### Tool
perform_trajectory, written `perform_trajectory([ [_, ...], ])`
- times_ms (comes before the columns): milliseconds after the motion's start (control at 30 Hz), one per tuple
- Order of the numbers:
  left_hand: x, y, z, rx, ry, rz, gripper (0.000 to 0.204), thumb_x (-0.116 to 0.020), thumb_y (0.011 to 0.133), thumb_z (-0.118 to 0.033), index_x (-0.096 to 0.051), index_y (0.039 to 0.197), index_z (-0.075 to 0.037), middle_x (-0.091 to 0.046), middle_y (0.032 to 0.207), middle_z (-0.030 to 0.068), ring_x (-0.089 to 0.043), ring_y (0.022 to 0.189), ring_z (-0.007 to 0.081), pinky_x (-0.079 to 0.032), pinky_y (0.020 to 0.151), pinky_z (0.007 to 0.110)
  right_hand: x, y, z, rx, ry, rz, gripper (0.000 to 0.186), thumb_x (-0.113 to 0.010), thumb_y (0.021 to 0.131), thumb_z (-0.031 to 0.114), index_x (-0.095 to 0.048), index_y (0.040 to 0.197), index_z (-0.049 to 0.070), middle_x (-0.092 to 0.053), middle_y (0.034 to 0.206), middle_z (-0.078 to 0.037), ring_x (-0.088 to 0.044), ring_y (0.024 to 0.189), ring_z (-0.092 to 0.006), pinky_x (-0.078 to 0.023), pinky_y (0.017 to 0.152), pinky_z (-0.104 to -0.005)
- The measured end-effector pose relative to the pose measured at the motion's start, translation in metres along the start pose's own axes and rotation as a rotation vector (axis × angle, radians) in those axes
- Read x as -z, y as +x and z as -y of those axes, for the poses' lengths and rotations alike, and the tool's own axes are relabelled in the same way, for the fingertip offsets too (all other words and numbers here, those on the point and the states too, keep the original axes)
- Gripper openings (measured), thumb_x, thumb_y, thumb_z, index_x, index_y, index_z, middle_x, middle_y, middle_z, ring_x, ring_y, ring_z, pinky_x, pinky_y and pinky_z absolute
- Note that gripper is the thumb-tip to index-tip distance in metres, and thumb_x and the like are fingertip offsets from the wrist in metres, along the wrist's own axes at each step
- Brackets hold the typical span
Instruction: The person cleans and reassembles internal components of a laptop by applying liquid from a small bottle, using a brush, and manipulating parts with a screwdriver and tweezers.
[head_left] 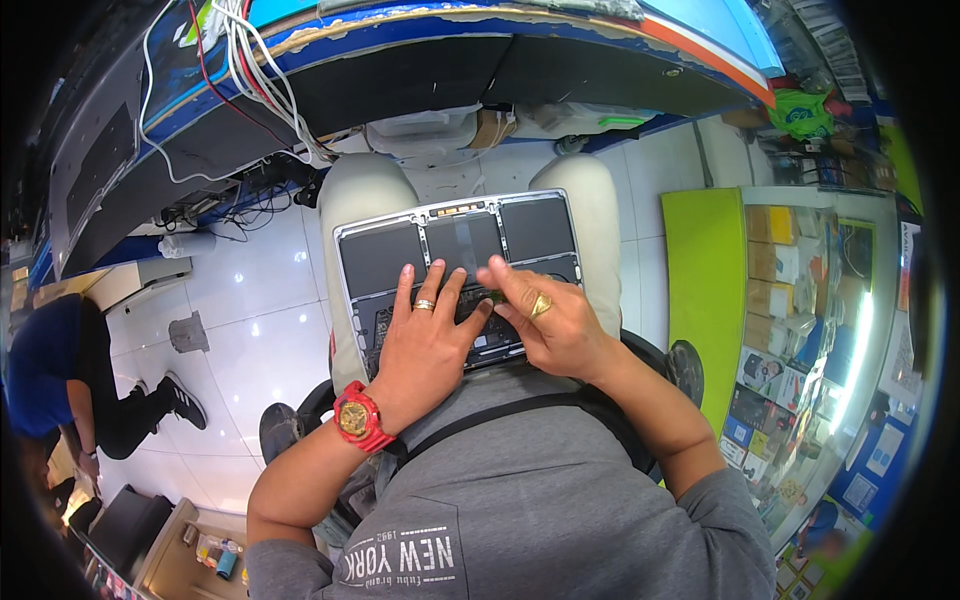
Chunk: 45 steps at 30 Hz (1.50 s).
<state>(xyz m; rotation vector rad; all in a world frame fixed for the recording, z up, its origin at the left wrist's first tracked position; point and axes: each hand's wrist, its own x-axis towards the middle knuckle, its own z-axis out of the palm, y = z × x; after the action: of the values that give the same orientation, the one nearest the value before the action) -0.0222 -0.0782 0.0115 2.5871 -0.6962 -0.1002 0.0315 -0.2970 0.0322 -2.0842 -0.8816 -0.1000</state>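
Note:
An opened-up laptop (455,235) lies across my lap, its bottom cover off and its black battery cells and circuit parts showing inside a silver frame. My left hand (425,345) rests palm down over its near left part, fingers spread, thumb reaching toward the middle. My right hand (555,325) is closed in a pinch over the near middle, close to the left thumb. A small greenish bit shows by those fingertips; what they hold, if anything, is hidden. A red watch (362,415) is on my left wrist.
Ahead stands a blue-edged workbench (480,65) with white cables (250,70) hanging off its left side. A glass display case (800,330) with a green side is at the right. At the far left a person in blue (45,365) bends down near a drawer unit (150,285).

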Motion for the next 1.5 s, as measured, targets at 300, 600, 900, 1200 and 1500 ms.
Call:
perform_trajectory([
  [300, -0.002, 0.000, -0.001, 0.028, 0.013, 0.026, 0.047, -0.067, 0.095, -0.012, -0.074, 0.141, -0.011, -0.060, 0.153, 0.0248, -0.050, 0.153, 0.0466, -0.027, 0.130, 0.070, 0.005, -0.001, 0.000, 0.013, -0.011, 0.050, 0.070, -0.085, 0.091, -0.002, -0.061, 0.157, 0.001, -0.081, 0.110, -0.017, -0.082, 0.097, -0.0334, -0.067, 0.082, -0.0394],
  [600, 0.001, 0.000, -0.003, -0.006, 0.027, 0.011, 0.044, -0.065, 0.097, -0.012, -0.076, 0.140, -0.010, -0.061, 0.152, 0.0286, -0.052, 0.150, 0.0491, -0.027, 0.131, 0.068, -0.003, -0.010, -0.005, -0.119, 0.069, -0.014, 0.062, -0.079, 0.096, -0.008, -0.060, 0.154, 0.000, -0.080, 0.112, -0.020, -0.082, 0.100, -0.0320, -0.067, 0.084, -0.0389],
  [900, 0.002, 0.000, -0.002, 0.000, 0.019, 0.018, 0.045, -0.065, 0.096, -0.011, -0.076, 0.140, -0.010, -0.061, 0.153, 0.0285, -0.052, 0.152, 0.0479, -0.027, 0.131, 0.069, -0.002, -0.012, -0.005, -0.174, 0.085, -0.043, 0.062, -0.078, 0.097, -0.009, -0.059, 0.155, -0.001, -0.080, 0.112, -0.020, -0.082, 0.102, -0.0301, -0.068, 0.084, -0.0383],
  [1200, 0.001, 0.000, -0.002, 0.008, 0.025, 0.014, 0.047, -0.066, 0.095, -0.011, -0.074, 0.142, -0.010, -0.061, 0.153, 0.0271, -0.051, 0.152, 0.0474, -0.027, 0.131, 0.069, -0.010, -0.014, -0.010, -0.155, 0.093, -0.127, 0.060, -0.080, 0.096, -0.005, -0.061, 0.153, -0.002, -0.080, 0.109, -0.021, -0.082, 0.092, -0.0307, -0.067, 0.077, -0.0371],
  [1500, -0.001, 0.001, -0.006, 0.031, 0.035, 0.041, 0.046, -0.064, 0.098, -0.013, -0.071, 0.144, -0.009, -0.059, 0.155, 0.0272, -0.050, 0.153, 0.0479, -0.028, 0.130, 0.069, -0.001, -0.004, -0.005, -0.005, 0.010, -0.054, 0.066, -0.085, 0.091, -0.004, -0.063, 0.153, 0.000, -0.079, 0.109, -0.018, -0.080, 0.093, -0.0309, -0.066, 0.077, -0.0382],
])
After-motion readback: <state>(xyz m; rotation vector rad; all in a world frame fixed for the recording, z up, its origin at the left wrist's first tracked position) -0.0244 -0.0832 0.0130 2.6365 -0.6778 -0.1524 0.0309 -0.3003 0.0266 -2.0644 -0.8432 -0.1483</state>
